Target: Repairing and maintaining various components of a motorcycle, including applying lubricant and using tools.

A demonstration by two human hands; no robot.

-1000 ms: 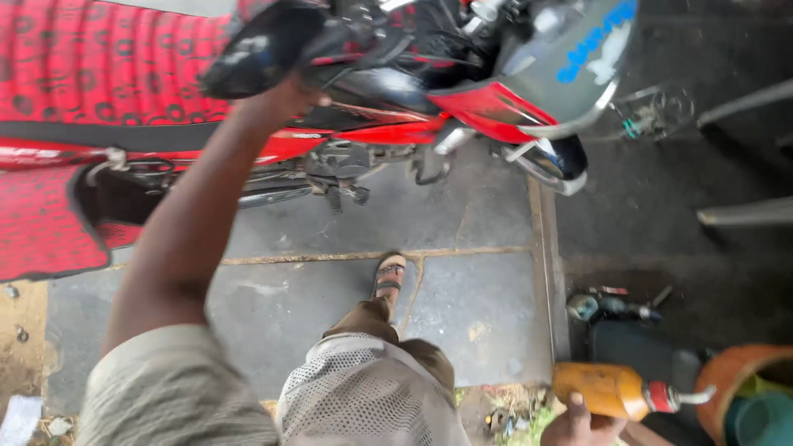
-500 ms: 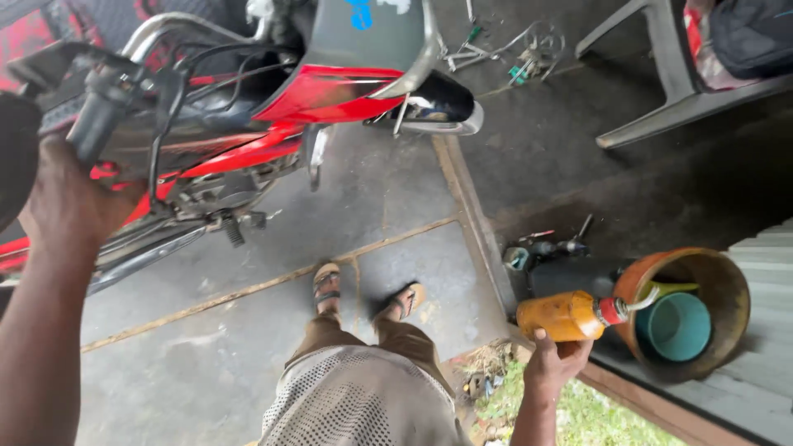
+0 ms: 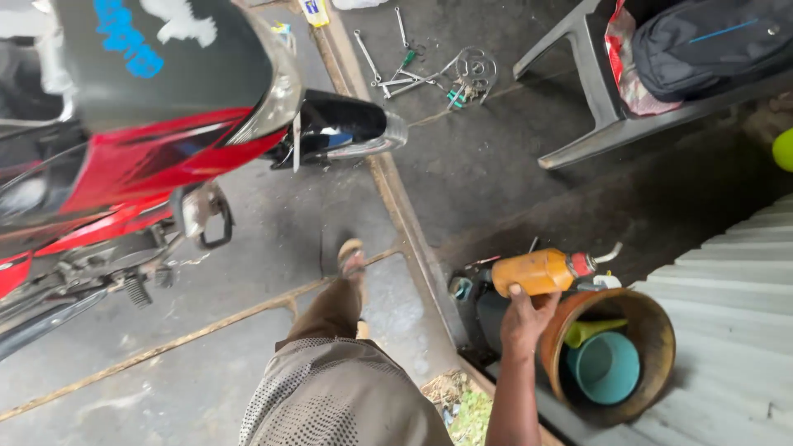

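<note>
My right hand (image 3: 524,317) grips an orange oil can (image 3: 535,272) with a red cap and a thin bent metal spout, held level and pointing right. The can hovers just above the rim of a brown bucket (image 3: 652,330), which holds a teal container (image 3: 605,367) and a yellow-green funnel (image 3: 591,329). A dark tool (image 3: 467,291) lies on the floor under the can. My left hand is out of the picture. My sandalled foot (image 3: 352,258) stands on the concrete floor (image 3: 248,330).
A red and black motorcycle (image 3: 140,157) fills the upper left, its front wheel (image 3: 351,130) near a floor joint. Spanners and a sprocket (image 3: 429,70) lie on the dark floor beyond. A grey plastic chair (image 3: 595,91) carries a backpack (image 3: 702,45). Corrugated metal sheet (image 3: 727,297) lies at the right.
The view has swung right, away from the handlebar. My left hand, which was on the handlebar grip, has left the picture. My right hand still holds the oil can, now by the bucket.
</note>
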